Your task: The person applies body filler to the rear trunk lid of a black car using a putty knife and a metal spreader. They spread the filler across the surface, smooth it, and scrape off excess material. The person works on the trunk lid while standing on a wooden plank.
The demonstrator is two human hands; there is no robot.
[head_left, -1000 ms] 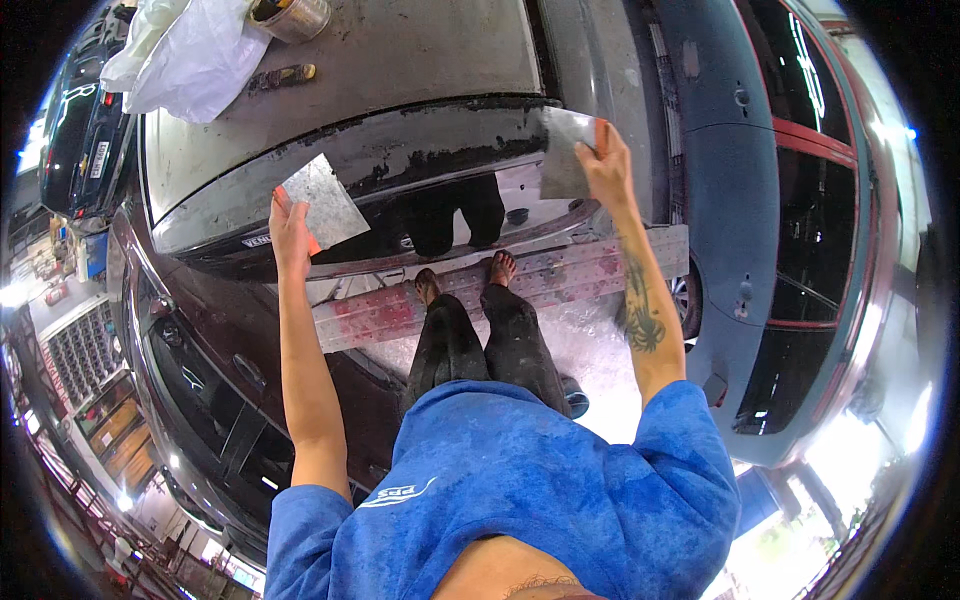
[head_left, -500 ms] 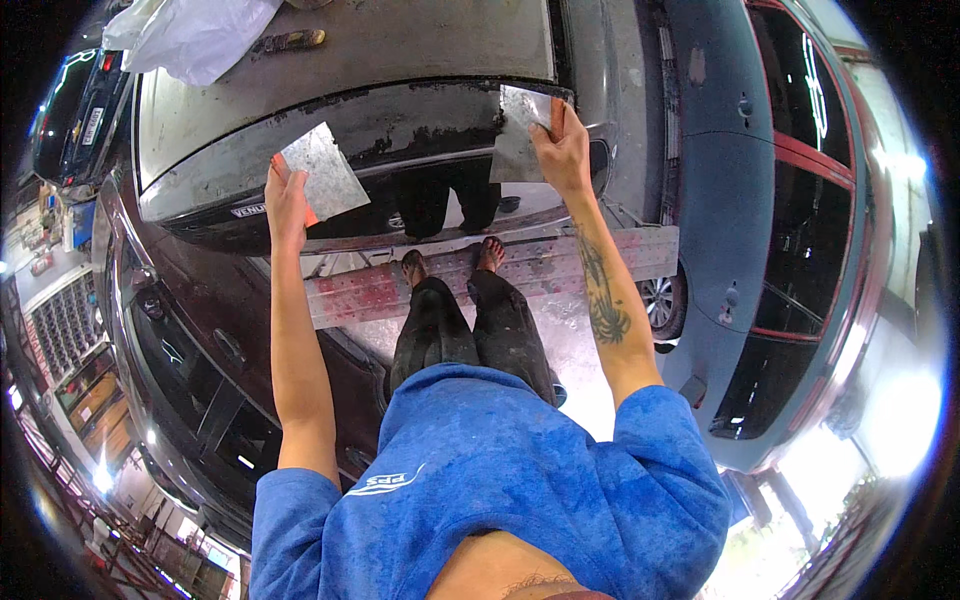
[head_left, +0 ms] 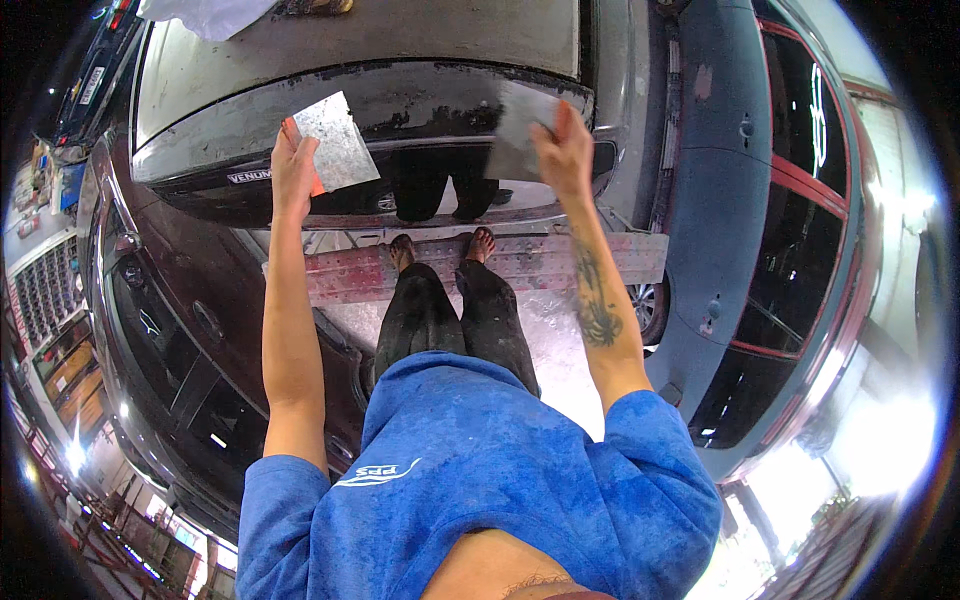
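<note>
My left hand (head_left: 292, 175) is closed on the orange edge of a flat metal putty spreader (head_left: 342, 143), a thin square blade with dull smears on it. On the right, my right hand (head_left: 567, 155) grips a second putty spreader (head_left: 514, 132), also orange-edged and blurred by motion. Both blades are over the rear of a vehicle, whose black upper panel (head_left: 430, 98) has grey, worn patches. Whether either blade touches the panel I cannot tell. The lower, glossy black part (head_left: 330, 205) of the vehicle reflects my legs.
I stand barefoot on a stained plank (head_left: 350, 275) raised above the floor. A dark car (head_left: 190, 290) is close on my left and a grey-blue car (head_left: 715, 200) with red window frames on my right. White plastic sheeting (head_left: 215, 15) lies at the far left.
The view has shifted a little. My left hand has lifted its spreader slightly away from me. The right spreader has moved a little left across the panel and is now blurred.
</note>
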